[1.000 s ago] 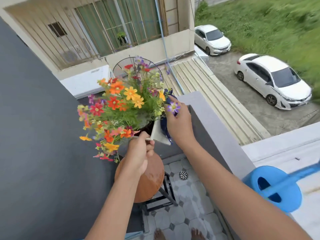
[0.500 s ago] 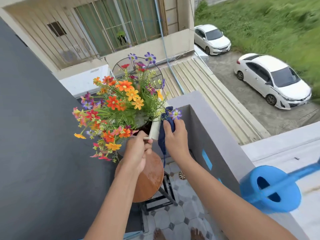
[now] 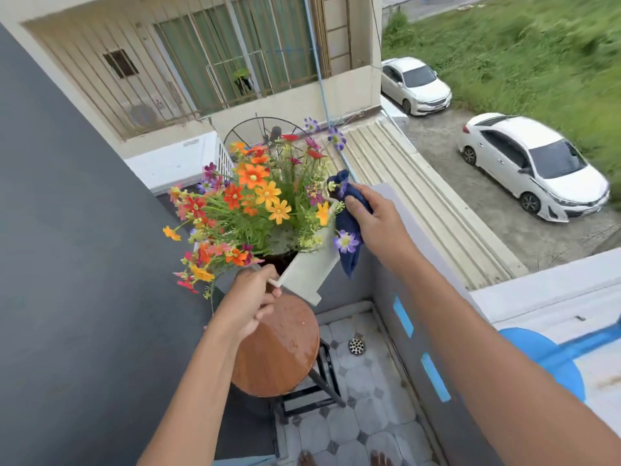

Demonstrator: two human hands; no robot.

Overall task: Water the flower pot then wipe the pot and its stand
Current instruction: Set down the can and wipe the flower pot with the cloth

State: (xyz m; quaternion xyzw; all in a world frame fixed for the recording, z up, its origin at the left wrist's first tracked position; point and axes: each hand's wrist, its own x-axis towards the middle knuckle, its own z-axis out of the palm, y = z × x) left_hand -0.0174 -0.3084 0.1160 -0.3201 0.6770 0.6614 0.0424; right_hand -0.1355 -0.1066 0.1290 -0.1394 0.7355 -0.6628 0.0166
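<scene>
Left hand (image 3: 250, 299) grip pinches pot (image 3: 311, 267) rim mid-frame, tilted above stool (image 3: 279, 348); right hand (image 3: 376, 223) holds cloth (image 3: 349, 227) against side — keep tilt shallow, wipe downward.

The flowers (image 3: 258, 203) hide most of the pot (image 3: 311, 267). At four o'clock, the blue watering can (image 3: 551, 361) is blurred and half hidden behind the right forearm. Bare toes at six o'clock are cut off.

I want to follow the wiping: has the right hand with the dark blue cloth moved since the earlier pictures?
Yes. The right hand with the dark blue cloth has slid up the white pot, toward the grey wall top.
</scene>
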